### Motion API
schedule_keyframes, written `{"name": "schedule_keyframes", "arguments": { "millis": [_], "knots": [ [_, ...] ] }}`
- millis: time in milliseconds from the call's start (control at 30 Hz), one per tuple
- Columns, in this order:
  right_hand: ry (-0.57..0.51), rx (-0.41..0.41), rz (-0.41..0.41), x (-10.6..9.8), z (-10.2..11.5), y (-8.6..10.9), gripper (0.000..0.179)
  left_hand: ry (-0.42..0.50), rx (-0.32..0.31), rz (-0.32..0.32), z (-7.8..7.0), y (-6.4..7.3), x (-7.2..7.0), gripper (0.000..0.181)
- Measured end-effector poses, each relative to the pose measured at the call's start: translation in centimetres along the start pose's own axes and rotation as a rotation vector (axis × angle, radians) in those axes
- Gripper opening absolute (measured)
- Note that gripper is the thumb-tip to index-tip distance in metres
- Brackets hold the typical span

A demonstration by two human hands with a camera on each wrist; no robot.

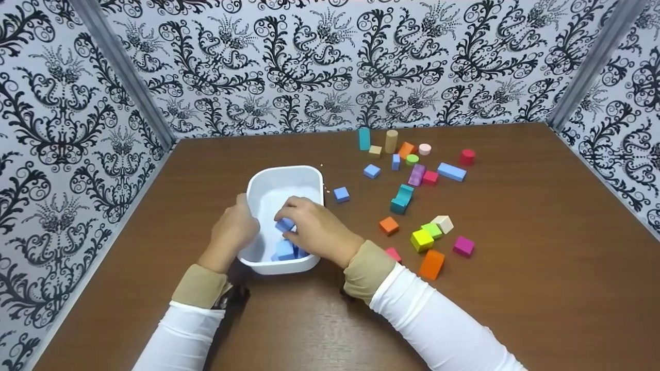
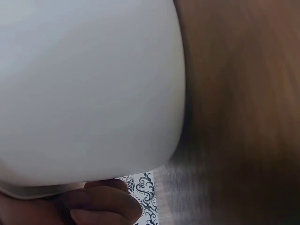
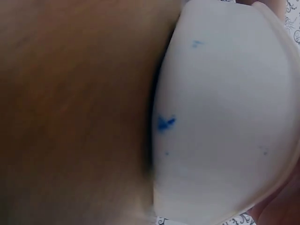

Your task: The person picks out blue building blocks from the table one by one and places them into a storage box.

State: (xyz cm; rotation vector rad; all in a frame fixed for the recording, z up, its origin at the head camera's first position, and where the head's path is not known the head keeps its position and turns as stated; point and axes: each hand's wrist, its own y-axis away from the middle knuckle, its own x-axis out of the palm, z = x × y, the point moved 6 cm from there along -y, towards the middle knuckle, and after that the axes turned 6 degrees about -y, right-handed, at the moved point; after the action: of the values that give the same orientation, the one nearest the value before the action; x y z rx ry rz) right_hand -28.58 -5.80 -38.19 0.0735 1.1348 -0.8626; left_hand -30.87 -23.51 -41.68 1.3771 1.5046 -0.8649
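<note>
A white plastic tub (image 1: 284, 266) sits on the table, left of the middle. My left hand (image 1: 234, 229) grips its left rim; in the left wrist view, curled fingers (image 2: 105, 201) show along the tub's edge. Reaching over the right side, my right hand (image 1: 317, 226) pinches a blue block (image 1: 284, 224) inside the tub. Below that block several more blue blocks (image 1: 285, 249) lie on the tub floor, partly hidden by the hand. The right wrist view shows mostly the tub's outer wall (image 3: 225, 112) with blue marks on it.
Loose blocks spread over the table to the right, among them a blue cube (image 1: 341, 194) beside the tub, an orange block (image 1: 432, 264), a yellow cube (image 1: 422, 240) and a teal curved block (image 1: 401, 199). A tan cylinder (image 1: 391, 141) stands near the patterned back wall (image 1: 330, 67).
</note>
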Motion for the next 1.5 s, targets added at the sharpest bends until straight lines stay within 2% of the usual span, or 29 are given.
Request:
{"name": "schedule_keyframes", "arguments": {
  "millis": [467, 833, 1200, 1500],
  "knots": [
    [-0.056, 0.082, 0.038, 0.53, -0.76, 0.27, 0.027, -0.001, -0.006, -0.001, 0.08, -0.2, 0.13, 0.065],
    [-0.025, 0.041, 0.022, 0.62, -0.63, 0.26, 0.024, 0.031, 0.02, -0.015, 0.17, 0.0, 0.13, 0.065],
    [-0.036, 0.108, 0.066, 0.72, -0.97, 0.42, 0.024, 0.022, 0.005, -0.014, 0.14, -0.06, 0.13, 0.06],
    [-0.019, 0.098, 0.069, 0.76, -0.93, 0.43, 0.022, 0.018, 0.0, -0.013, 0.11, -0.06, 0.13, 0.061]
  ]
}}
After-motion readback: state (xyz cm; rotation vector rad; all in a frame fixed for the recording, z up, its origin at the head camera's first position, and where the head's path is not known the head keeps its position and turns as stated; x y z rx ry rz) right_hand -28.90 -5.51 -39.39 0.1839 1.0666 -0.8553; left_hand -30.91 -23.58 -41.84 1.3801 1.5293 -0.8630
